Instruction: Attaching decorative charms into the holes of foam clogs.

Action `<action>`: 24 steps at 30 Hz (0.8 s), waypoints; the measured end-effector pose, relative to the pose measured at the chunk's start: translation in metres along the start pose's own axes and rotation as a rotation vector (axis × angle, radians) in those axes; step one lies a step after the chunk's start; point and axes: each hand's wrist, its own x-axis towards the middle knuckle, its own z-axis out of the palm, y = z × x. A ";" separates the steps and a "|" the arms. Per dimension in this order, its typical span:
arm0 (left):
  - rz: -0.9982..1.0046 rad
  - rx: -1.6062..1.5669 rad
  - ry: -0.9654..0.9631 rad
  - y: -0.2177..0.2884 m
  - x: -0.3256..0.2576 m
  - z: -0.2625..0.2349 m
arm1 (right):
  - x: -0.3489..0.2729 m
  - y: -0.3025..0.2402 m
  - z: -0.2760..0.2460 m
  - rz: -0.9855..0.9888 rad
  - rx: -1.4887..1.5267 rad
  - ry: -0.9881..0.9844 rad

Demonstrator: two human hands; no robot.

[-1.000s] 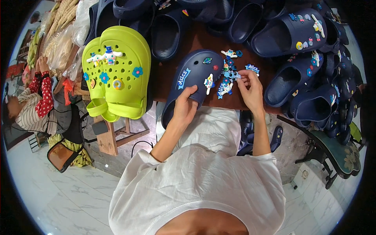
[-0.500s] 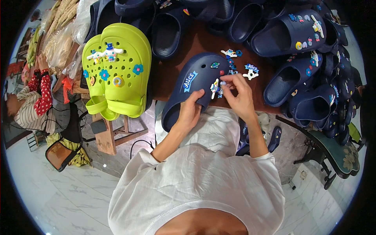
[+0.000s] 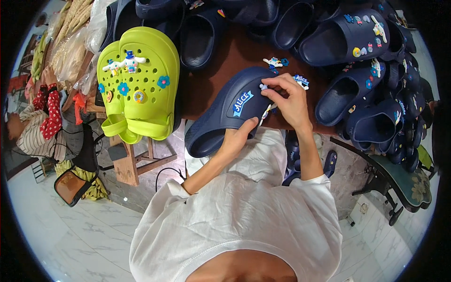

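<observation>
Gripping the navy clog (image 3: 225,115) underneath, the left hand (image 3: 237,136) steadies it; the right hand (image 3: 289,101) pinches a charm (image 3: 264,87) against its top, above a brown worktop (image 3: 211,84).

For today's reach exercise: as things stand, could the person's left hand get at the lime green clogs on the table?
Probably yes. The left hand grips the navy clog, but bare brown table lies between it and the lime green clogs, with nothing blocking.

Banner-shaped label charm (image 3: 243,104), light blue with white lettering, on upper of navy clog (image 3: 225,113) held in left hand (image 3: 237,136). Second small blue-and-white lettered tag (image 3: 301,80) on brown tabletop (image 3: 221,70), just beyond right hand (image 3: 289,101). Clear plastic bags (image 3: 82,44) heaped at upper left, contents pale and indistinct
</observation>
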 end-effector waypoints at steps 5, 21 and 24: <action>0.028 0.088 -0.003 0.002 -0.003 0.002 | 0.008 0.010 -0.007 0.057 0.087 -0.079; 0.067 0.217 0.005 0.005 -0.007 0.009 | 0.009 0.011 -0.010 0.054 0.058 -0.150; 0.042 0.188 0.020 0.007 -0.006 0.009 | 0.010 0.002 -0.010 0.062 0.049 -0.138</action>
